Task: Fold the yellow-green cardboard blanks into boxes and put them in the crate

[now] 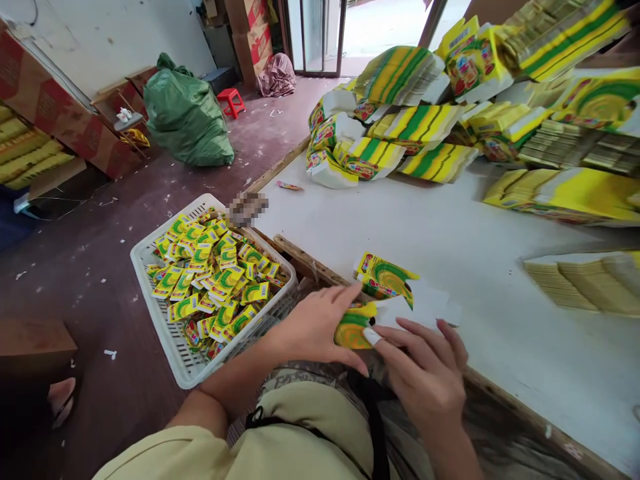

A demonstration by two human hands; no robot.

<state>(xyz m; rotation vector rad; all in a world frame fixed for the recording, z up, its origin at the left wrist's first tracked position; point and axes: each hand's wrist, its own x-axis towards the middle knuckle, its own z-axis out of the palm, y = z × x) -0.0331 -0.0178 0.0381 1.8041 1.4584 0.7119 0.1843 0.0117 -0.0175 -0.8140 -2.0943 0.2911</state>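
At the near edge of the white table (pixel 450 240), my left hand (pixel 313 327) and my right hand (pixel 425 373) both grip a small yellow-and-green printed carton (pixel 353 327), partly folded. The left thumb and fingers pinch its left side; the right index finger presses its right end. Just beyond it lies another flat printed carton blank (pixel 387 277) with its white inside showing. To my left, a white plastic basket (pixel 150 267) on the floor holds several folded yellow-green cartons (pixel 215 277).
Stacks of flat printed blanks (pixel 415 127) are heaped at the table's far side and right (pixel 575 280). A green sack (pixel 187 117), a red stool (pixel 231 101) and cardboard boxes (pixel 65 113) stand on the brown floor. A wooden strip (pixel 305 257) edges the table.
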